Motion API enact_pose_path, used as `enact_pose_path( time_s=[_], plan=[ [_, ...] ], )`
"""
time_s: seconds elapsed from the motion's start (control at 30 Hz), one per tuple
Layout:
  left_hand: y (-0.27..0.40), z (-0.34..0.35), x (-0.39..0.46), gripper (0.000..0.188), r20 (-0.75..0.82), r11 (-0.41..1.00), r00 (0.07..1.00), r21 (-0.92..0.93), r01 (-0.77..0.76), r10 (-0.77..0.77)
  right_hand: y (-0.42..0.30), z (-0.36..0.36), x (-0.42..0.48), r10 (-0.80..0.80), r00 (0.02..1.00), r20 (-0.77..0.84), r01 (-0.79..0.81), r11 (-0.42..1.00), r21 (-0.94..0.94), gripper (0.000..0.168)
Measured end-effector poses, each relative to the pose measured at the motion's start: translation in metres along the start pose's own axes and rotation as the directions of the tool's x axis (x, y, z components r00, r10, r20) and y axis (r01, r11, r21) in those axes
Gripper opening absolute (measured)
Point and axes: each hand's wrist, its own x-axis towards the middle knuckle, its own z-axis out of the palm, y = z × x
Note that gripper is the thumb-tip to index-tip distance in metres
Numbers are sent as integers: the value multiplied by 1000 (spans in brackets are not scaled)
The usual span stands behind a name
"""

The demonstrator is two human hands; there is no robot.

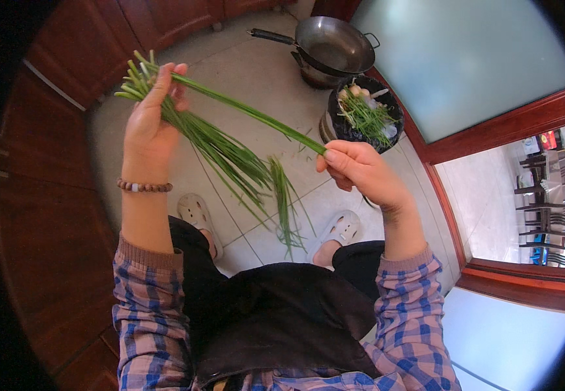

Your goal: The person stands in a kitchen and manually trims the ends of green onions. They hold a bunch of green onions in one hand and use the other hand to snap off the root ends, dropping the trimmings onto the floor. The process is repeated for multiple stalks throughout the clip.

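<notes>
My left hand (153, 115), with a beaded bracelet (144, 186) at its wrist, grips a bunch of long green stalks with flat leaves (219, 146), possibly garlic chives. Their pale cut ends stick out past the fingers at the upper left. One strand of green leaves (248, 108) runs out from the bunch to my right hand (356, 168), which pinches its far end between thumb and fingers. Below and between the hands, a small heap of loose green leaves (286, 205) is seen over the tiled floor, between my feet.
A black-lined bin (330, 128) holds green scraps and eggshells. Behind it a steel wok (334, 46) with a black handle rests on a dark pot-like base. Dark red cabinets (48, 146) curve along the left; a frosted-glass door (463, 58) stands at the right. White clogs (343, 227) are on my feet.
</notes>
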Motion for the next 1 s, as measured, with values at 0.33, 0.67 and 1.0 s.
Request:
enact_pose_path(
  time_s=[0.33, 0.67, 1.0],
  plan=[
    [18, -14, 11, 19, -109, 979, 990, -175, -107, 89, 11, -18, 1, -228, 943, -241, 128, 920, -370, 22],
    [15, -2, 10, 17, -70, 963, 977, -166, -211, 202, 77, -134, 52, -422, 348, -837, -36, 886, -462, 25],
    [11, 9, -56, 26, 148, 973, 988, 217, -85, 53, 141, -114, 78, -482, 685, -546, -225, 574, -788, 23]
  ],
)
